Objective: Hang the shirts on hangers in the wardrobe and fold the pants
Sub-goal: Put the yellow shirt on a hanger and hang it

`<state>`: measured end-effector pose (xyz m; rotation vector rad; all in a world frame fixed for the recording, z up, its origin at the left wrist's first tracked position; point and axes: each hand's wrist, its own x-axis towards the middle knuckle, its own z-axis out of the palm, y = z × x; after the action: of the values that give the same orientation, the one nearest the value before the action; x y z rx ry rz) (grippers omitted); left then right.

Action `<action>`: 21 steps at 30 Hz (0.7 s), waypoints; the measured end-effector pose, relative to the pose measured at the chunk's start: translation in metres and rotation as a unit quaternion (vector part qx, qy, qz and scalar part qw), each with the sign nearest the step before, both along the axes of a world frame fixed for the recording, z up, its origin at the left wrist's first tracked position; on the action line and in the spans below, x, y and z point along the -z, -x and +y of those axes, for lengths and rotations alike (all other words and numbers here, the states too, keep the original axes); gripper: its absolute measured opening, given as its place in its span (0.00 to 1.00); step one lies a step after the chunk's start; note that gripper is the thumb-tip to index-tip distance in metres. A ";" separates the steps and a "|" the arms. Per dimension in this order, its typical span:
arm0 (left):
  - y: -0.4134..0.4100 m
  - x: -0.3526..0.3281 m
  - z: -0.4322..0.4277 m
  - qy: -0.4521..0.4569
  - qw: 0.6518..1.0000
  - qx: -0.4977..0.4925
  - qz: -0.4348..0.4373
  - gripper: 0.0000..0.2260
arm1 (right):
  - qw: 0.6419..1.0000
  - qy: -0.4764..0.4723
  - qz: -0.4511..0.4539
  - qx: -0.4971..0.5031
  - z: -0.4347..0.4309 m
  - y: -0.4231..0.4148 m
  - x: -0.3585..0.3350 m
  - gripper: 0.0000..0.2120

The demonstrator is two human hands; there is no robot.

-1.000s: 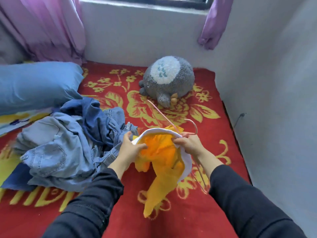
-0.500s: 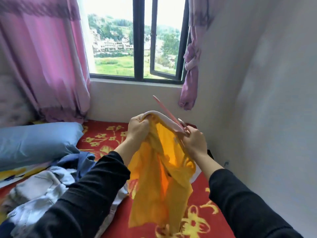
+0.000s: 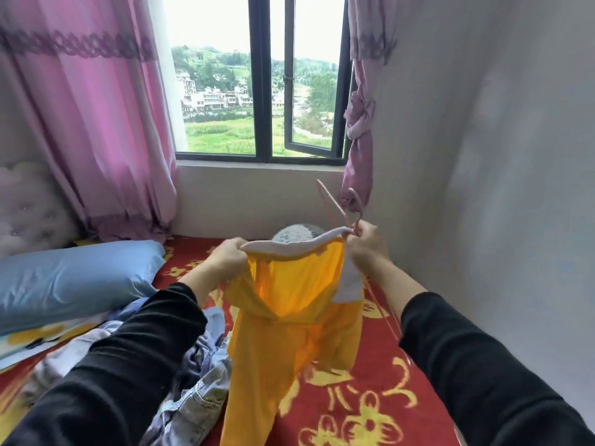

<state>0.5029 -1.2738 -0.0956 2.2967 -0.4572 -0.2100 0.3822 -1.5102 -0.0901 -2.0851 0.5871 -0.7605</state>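
1. The yellow shirt (image 3: 296, 317) is held in the air above the bed (image 3: 354, 413), directly in front of the person. It is opened out along its white-lined edge, and the rest drapes down toward the red cover.
2. The pink hanger (image 3: 338, 207) sits at the shirt's upper right corner. Its hook and one arm rise above the right hand, and a thin arm runs down beside the right forearm.
3. The left hand (image 3: 228, 255) has its fingers curled and grips the left end of the white edge. The black-sleeved arm reaches forward.
4. The right hand (image 3: 367, 246) is slightly higher. It pinches the right end of the edge together with the hanger below the hook.
5. The hands are apart, with the edge stretched between them.
6. A heap of denim clothes (image 3: 199, 381) lies on the bed under the left forearm. A blue pillow (image 3: 74, 278) lies further left.
7. A grey plush toy (image 3: 296, 233) shows partly behind the shirt's edge.
8. Behind them are the window (image 3: 264, 91) and pink curtains (image 3: 96, 123).
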 end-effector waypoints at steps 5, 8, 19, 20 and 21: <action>0.007 0.024 -0.001 -0.049 0.988 0.083 0.119 0.10 | 0.996 -0.037 -0.047 -0.059 0.005 -0.010 -0.017 0.10; 0.006 0.032 -0.011 0.058 0.991 0.008 0.124 0.09 | 0.998 -0.018 -0.015 -0.055 -0.004 -0.006 -0.003 0.11; -0.003 0.032 -0.053 0.163 0.957 -0.017 0.239 0.12 | 0.968 -0.224 -0.060 0.098 -0.037 0.019 0.023 0.23; -0.001 0.036 -0.055 0.150 0.960 -0.015 0.237 0.13 | 0.957 -0.258 -0.081 0.101 -0.040 0.019 0.022 0.22; -0.001 0.040 -0.058 0.140 0.962 -0.013 0.236 0.13 | 0.946 -0.295 -0.103 0.093 -0.042 0.020 0.022 0.21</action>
<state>0.5041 -1.3316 -0.1360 1.8916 -0.1949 -0.6223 0.3623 -1.5520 -0.1117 -1.3970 0.7895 -0.7793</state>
